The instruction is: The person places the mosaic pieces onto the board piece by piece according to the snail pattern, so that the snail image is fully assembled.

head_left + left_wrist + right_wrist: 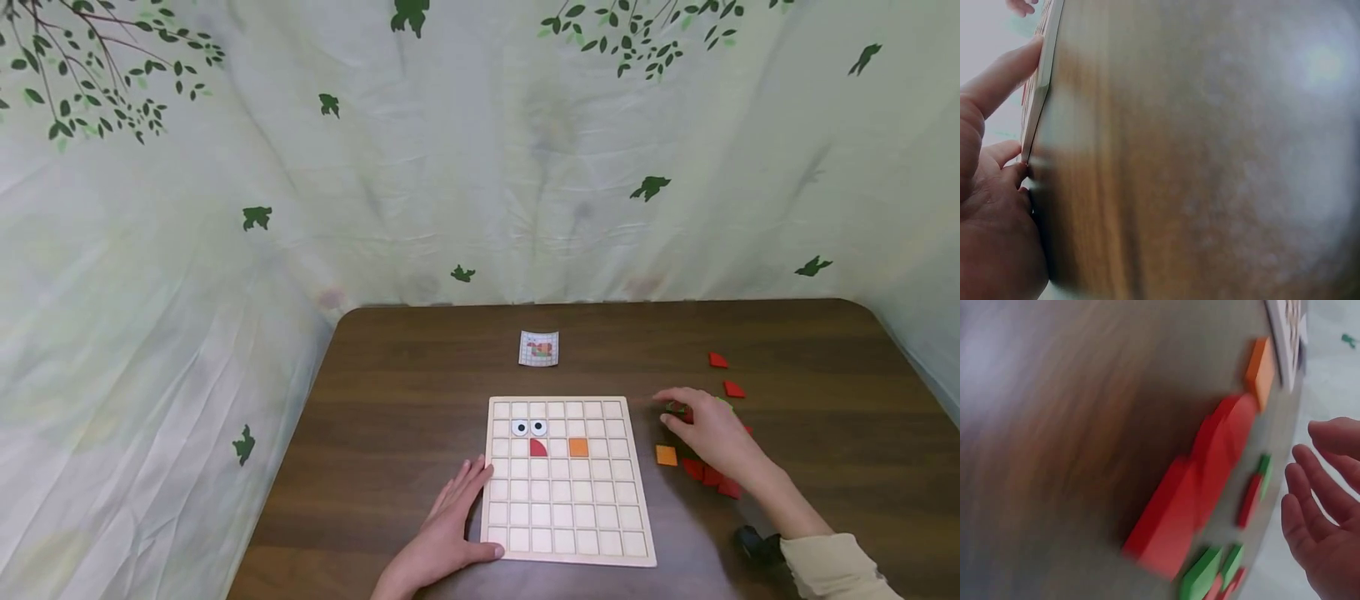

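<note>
A pale wooden grid board [562, 515] lies on the table. Set in its squares are two googly-eye pieces [529, 427], a red rounded piece [537, 448] and an orange square [578, 447]. My left hand [447, 531] rests against the board's left side, thumb at the lower left corner and fingers extended along the edge. To the right of the board, my right hand [708, 429] hovers over loose tiles, fingers slightly bent and apart. In the right wrist view nothing shows between those fingers; a red tile [1249, 501] and a green tile [1264, 469] lie below them.
A loose orange square [666, 455] lies right of the board, beside several red tiles [711, 476]. Two more red tiles [717, 360] lie farther back. A small picture card [538, 349] stands behind the board. A dark object [757, 546] sits by the right wrist.
</note>
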Demonstrator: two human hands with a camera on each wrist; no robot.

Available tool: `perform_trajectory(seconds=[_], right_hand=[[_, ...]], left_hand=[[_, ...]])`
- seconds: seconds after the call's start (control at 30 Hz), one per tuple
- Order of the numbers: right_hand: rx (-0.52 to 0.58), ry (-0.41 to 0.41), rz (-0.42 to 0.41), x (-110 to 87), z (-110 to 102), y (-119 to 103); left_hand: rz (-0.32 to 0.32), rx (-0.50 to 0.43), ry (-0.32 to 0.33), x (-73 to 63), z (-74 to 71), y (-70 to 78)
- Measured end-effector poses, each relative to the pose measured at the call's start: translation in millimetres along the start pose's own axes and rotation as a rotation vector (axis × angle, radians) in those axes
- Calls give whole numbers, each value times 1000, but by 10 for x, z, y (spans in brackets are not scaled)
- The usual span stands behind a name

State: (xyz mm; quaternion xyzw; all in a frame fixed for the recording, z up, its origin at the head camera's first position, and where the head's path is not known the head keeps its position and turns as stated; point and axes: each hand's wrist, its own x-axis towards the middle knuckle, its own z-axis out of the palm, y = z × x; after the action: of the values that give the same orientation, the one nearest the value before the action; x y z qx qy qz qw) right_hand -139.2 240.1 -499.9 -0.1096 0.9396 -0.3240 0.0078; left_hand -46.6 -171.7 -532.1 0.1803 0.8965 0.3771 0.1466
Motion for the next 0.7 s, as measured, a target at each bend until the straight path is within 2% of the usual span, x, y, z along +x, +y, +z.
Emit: perform_trajectory(seconds=[0.33,0.7], right_hand=[[-57,3,44,-87,-112,257],[-72,-6,43,-98,-84,312]], left_hand=[[4,-14,3,-1,13,-7],[4,-28,2,-5,6,1]])
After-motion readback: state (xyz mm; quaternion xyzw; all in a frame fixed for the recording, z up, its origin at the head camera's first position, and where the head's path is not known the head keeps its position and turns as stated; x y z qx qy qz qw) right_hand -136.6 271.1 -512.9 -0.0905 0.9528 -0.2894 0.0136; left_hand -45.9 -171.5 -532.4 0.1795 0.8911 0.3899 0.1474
